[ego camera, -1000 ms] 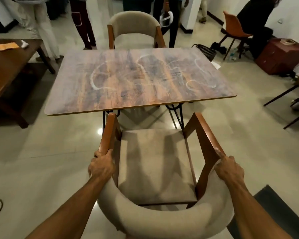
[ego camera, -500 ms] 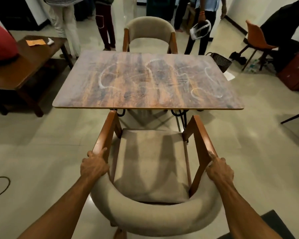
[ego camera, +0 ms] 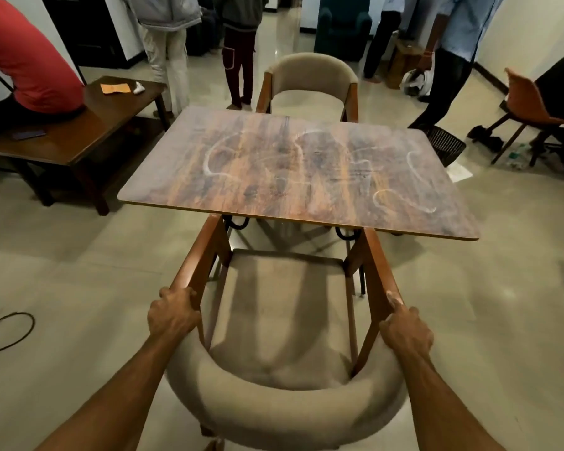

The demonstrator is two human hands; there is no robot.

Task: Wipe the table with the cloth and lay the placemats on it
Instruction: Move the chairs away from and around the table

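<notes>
A wood-grain table [ego camera: 293,177] stands ahead of me, its top smeared with white chalky streaks. Directly in front of me is a beige upholstered chair [ego camera: 280,323] with wooden arms, its front tucked just under the table's near edge. My left hand [ego camera: 173,315] grips the chair's left wooden arm. My right hand [ego camera: 406,332] grips the right arm. No cloth or placemats are in view.
A second beige chair [ego camera: 310,89] faces me across the table. A dark side table [ego camera: 79,131] with a person in red sitting on it is at left. Several people stand behind. A black basket [ego camera: 445,144] and an orange chair [ego camera: 531,109] are right. A cable [ego camera: 7,333] lies on the floor.
The chair has slid forward with both hands on its arms; its front now reaches under the table's near edge. The view has tilted up, showing more of the room.
</notes>
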